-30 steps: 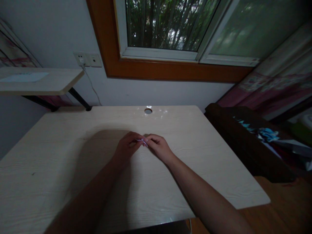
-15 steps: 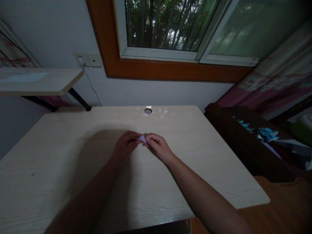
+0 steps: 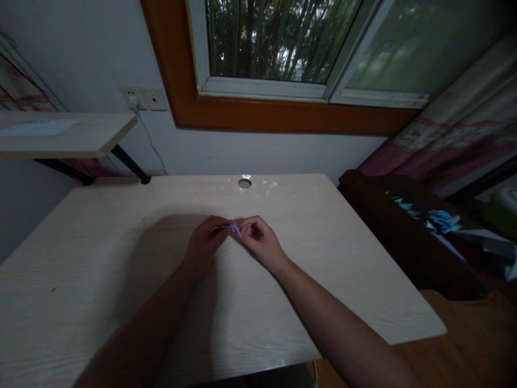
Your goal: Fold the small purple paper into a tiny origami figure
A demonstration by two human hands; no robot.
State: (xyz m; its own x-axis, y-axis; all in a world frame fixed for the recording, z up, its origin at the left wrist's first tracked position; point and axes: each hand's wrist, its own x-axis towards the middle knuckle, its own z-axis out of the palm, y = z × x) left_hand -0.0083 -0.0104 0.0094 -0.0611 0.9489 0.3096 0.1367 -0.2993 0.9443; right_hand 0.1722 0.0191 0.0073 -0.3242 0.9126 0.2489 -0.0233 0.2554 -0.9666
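A small piece of folded purple paper (image 3: 235,228) is held between my hands, above the middle of the light wood desk (image 3: 315,269). My left hand (image 3: 205,240) pinches its left part, and those fingers hide some of it. The fingertips of my right hand (image 3: 262,240) close on the paper's right edge, thumb and forefinger together with the other fingers curled. How the paper is folded is too small to make out.
At the back of the desk is a round cable hole (image 3: 244,184). A raised shelf (image 3: 97,143) on black legs stands at the left, bearing a paper sheet (image 3: 38,127). Right of the desk, a dark wooden piece of furniture (image 3: 388,226) holds crumpled blue items (image 3: 442,221).
My right thumb and fingers have shifted on the paper, and its right part now looks narrower and turned more edge-on. The left hand stays nearly in place.
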